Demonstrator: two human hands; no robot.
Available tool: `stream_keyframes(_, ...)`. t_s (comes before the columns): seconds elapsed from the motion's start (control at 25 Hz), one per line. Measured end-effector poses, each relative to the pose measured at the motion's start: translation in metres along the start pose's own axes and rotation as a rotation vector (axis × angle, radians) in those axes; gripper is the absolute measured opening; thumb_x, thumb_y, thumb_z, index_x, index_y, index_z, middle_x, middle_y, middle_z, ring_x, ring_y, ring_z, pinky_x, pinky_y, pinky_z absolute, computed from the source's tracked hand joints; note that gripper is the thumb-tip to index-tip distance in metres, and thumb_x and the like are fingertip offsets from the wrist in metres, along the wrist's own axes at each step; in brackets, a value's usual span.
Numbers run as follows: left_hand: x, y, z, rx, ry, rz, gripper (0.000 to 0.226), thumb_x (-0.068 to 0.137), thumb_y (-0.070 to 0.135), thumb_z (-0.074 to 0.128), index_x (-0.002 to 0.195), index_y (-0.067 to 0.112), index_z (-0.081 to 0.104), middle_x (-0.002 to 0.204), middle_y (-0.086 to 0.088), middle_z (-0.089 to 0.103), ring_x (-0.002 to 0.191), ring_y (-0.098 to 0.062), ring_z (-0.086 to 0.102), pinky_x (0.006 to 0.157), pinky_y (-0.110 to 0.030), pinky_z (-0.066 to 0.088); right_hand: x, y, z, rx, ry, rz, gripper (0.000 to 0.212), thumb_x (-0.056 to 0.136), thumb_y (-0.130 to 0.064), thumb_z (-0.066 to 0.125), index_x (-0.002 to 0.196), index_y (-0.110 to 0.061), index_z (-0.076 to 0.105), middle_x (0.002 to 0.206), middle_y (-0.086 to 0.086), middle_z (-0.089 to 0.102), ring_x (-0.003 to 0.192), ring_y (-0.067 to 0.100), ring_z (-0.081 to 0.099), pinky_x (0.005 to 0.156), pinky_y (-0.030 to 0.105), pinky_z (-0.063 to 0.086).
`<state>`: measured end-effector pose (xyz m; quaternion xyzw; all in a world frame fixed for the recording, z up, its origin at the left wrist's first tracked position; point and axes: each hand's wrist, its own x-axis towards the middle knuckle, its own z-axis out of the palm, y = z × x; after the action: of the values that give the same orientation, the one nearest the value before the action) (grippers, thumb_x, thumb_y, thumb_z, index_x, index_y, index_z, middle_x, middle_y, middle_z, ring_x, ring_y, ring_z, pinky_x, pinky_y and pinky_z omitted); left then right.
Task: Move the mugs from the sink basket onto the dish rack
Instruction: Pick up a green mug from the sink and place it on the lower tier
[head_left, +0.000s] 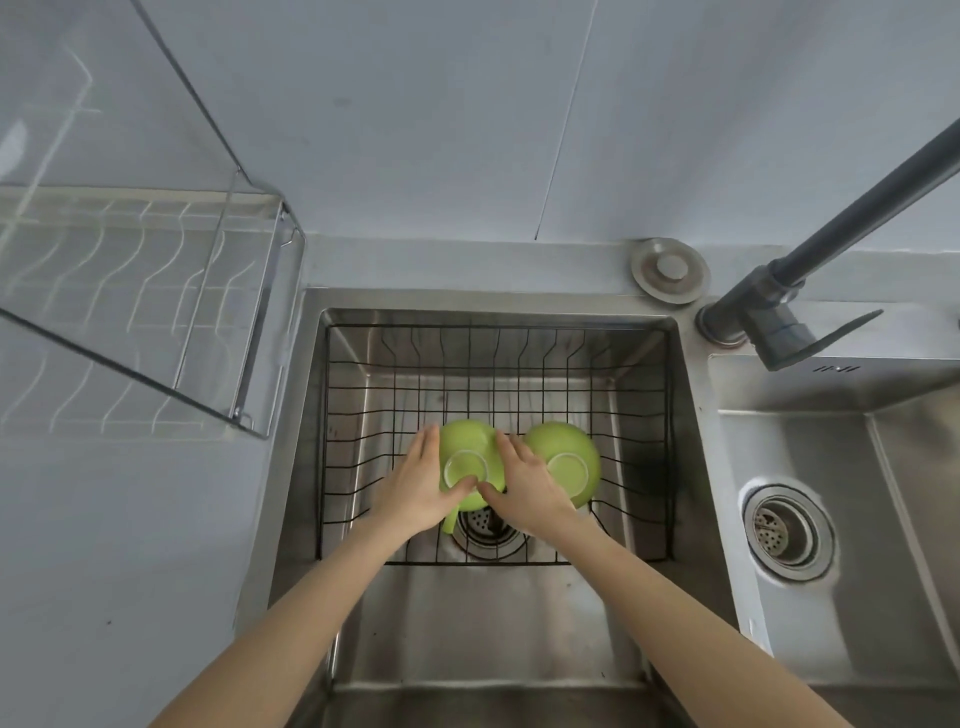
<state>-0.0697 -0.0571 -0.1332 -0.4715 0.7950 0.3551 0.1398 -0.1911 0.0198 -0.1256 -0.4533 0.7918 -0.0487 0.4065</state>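
Head view: left hand & right hand clasp inverted left mug in sink basket, prob. to lift; right mug untouched.

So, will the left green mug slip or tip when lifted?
Probably rigid: the left green mug lies upside down in the sink basket, keeping shape between both hands. Its glossy, rounded wall may be slippery. Its handle points down, so it may catch a wire.
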Motion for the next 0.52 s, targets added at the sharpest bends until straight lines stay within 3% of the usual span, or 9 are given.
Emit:
stream_keyframes(0.28, 0.011, -0.010, 0.009, -0.101, 0.068, -0.037, 0.073, 0.084, 0.044, 0.054, 0.141, 0.014, 0.020, 0.145, -0.008, 0.036, 0.126, -0.028, 0.043, 0.096, -0.040, 0.040, 0.016, -0.002, 0.006, -0.042, 0.021, -0.015, 0.066, 0.093, -0.033, 0.044, 0.144, -0.008, 0.012, 0.153, 0.009, 0.021, 0.135, 0.030, 0.029, 0.103, 0.042, 0.037)
stream_keyframes(0.52, 0.017, -0.012, 0.004, -0.499, 0.057, -0.136, 0.066, 0.075, 0.028, 0.071, 0.130, 0.012, 0.039, 0.128, -0.008, 0.053, 0.111, -0.024, 0.052, 0.085, -0.028, 0.040, 0.016, 0.002, 0.007, 0.033, 0.053, -0.042, 0.062, 0.094, -0.028, 0.046, 0.145, -0.013, 0.013, 0.155, 0.005, 0.018, 0.136, 0.026, 0.031, 0.102, 0.040, 0.040)
